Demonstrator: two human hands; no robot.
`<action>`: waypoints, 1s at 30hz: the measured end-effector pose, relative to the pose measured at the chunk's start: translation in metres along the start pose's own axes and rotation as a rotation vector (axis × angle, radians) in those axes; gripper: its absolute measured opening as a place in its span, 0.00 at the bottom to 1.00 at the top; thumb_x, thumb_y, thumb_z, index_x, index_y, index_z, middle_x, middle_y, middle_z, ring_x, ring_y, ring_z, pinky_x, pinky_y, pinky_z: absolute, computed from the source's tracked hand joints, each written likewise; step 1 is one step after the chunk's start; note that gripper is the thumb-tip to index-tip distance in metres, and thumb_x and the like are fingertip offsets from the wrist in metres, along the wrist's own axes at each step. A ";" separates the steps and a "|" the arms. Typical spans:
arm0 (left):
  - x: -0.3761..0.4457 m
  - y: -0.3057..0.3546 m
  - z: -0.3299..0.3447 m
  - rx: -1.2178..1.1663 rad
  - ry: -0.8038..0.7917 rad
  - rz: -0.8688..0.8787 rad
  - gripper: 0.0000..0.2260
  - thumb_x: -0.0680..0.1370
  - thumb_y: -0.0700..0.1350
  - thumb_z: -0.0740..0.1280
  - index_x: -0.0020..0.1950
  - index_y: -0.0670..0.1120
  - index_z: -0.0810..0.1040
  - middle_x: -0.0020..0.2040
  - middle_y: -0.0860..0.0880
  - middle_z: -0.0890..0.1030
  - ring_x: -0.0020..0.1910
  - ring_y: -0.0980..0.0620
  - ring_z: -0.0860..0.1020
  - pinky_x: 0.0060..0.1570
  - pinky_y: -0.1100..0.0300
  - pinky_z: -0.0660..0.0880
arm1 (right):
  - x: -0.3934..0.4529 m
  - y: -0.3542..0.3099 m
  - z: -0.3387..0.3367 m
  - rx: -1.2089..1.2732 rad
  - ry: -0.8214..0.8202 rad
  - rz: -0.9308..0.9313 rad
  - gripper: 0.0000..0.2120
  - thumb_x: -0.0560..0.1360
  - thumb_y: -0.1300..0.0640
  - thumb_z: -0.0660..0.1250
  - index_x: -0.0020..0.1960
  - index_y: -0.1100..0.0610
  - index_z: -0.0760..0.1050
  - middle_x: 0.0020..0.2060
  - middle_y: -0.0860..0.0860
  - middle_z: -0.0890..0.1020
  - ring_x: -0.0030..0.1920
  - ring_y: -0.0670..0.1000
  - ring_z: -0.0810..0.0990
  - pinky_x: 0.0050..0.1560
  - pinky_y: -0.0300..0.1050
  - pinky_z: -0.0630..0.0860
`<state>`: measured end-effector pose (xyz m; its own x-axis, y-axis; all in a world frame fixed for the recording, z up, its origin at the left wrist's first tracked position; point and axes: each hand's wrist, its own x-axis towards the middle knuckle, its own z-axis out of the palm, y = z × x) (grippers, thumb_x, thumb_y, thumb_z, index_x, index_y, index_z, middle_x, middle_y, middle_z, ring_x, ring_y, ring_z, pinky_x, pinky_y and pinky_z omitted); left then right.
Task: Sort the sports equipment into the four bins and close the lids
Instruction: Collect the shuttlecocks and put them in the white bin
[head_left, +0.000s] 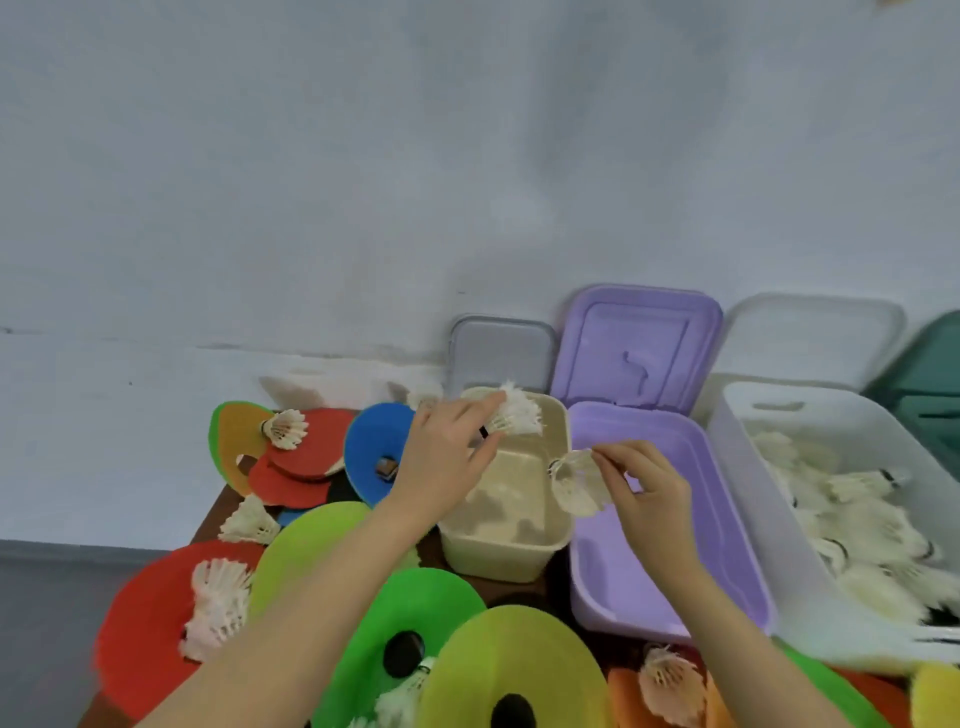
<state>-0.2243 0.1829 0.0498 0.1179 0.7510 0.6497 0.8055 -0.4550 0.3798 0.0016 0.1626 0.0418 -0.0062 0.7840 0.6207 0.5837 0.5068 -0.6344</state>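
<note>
Over beige bin (558, 540), left hand (447, 462) shuttlecock (517, 413) (cork leftward), axis horizontal.

You had no readable text, label, brand, number or sign anywhere in view. The bins, lids, discs and shuttlecocks all showed plain surfaces, and the raised mark on the purple lid (635, 348) was only a moulded shape, not a letter you could read.
</note>
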 end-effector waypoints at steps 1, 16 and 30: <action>0.004 0.016 0.011 0.007 0.006 0.024 0.18 0.74 0.51 0.62 0.62 0.48 0.77 0.41 0.53 0.79 0.43 0.55 0.73 0.45 0.58 0.65 | -0.001 0.009 -0.019 -0.003 0.009 0.007 0.06 0.72 0.59 0.66 0.46 0.57 0.81 0.41 0.45 0.80 0.41 0.43 0.76 0.42 0.38 0.72; 0.050 0.264 0.179 -0.279 -0.364 -0.040 0.22 0.78 0.45 0.65 0.72 0.49 0.66 0.56 0.45 0.74 0.52 0.49 0.73 0.53 0.59 0.69 | 0.009 0.160 -0.246 -0.193 0.194 0.182 0.05 0.76 0.63 0.65 0.50 0.60 0.79 0.42 0.47 0.77 0.41 0.48 0.76 0.44 0.37 0.71; 0.120 0.279 0.271 -0.174 -0.494 -0.220 0.19 0.80 0.42 0.60 0.71 0.46 0.65 0.56 0.43 0.70 0.58 0.44 0.68 0.58 0.55 0.67 | 0.079 0.239 -0.253 -0.210 0.151 0.370 0.08 0.78 0.59 0.61 0.51 0.59 0.78 0.46 0.49 0.76 0.42 0.49 0.75 0.48 0.49 0.75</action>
<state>0.1723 0.2754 0.0553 0.2493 0.9527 0.1737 0.7394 -0.3031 0.6012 0.3462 0.2555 0.0556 0.3435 0.8295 0.4403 0.6768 0.1065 -0.7285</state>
